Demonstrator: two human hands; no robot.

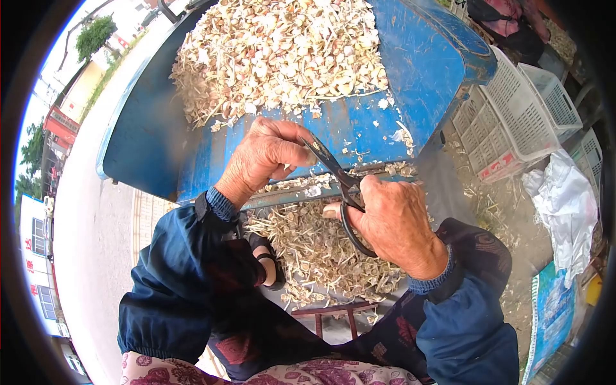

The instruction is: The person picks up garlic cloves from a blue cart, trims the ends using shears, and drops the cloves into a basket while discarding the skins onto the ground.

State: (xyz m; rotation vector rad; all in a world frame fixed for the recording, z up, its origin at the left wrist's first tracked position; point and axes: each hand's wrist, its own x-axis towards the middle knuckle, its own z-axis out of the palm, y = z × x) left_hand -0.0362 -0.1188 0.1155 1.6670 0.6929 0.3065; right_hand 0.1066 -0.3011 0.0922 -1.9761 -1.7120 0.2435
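Black scissors [350,186] are held in my right hand [398,221], with fingers and thumb at the handle loops. Their blades point up and left to the fingertips of my left hand [269,151]. That hand is closed in a pinch near the blade tips; what it pinches is too small to make out. Beyond both hands, a large heap of garlic bulbs or cloves [282,51] lies on the blue metal bed [423,58]. Below the hands, dry stems and trimmings [321,250] are piled between my knees.
White plastic crates [507,115] stand at the right, with a white sack [564,205] and a blue printed bag [552,314] nearer. Another person [507,25] is at the top right. A reddish stool frame [337,312] shows below the pile.
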